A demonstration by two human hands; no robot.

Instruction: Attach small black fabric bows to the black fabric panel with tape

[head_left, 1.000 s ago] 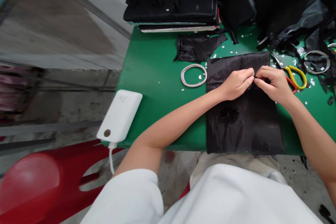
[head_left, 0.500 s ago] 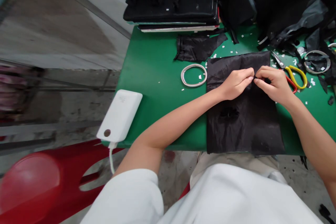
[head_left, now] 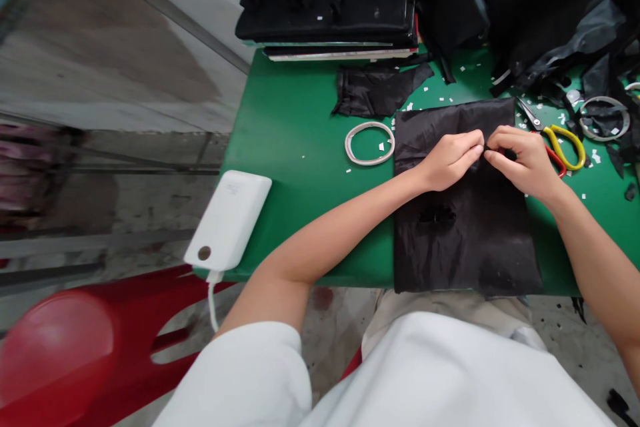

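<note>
A black fabric sheet [head_left: 465,247] lies flat near the table's front edge, wrinkled in its upper part. Both hands meet over its upper right. My left hand [head_left: 454,159] has its fingers pressed together, pinching black fabric at the fingertips. Facing it, my right hand [head_left: 524,159] pinches a small dark bit of the same fabric between thumb and forefinger. The fingertips almost touch, and the pinched bit is mostly hidden. Below my left hand, a gathered black tuft [head_left: 437,215] sits on the sheet. Scissors [head_left: 565,145] with yellow and red handles lie just right of my right hand.
On the green table [head_left: 300,167] are a pale ring [head_left: 370,144], a black scrap [head_left: 377,90] and several white bits. Behind stands a stack of black folded pieces [head_left: 330,7]. A white power bank [head_left: 229,220] with a cable lies at the left edge, by a red chair [head_left: 125,333].
</note>
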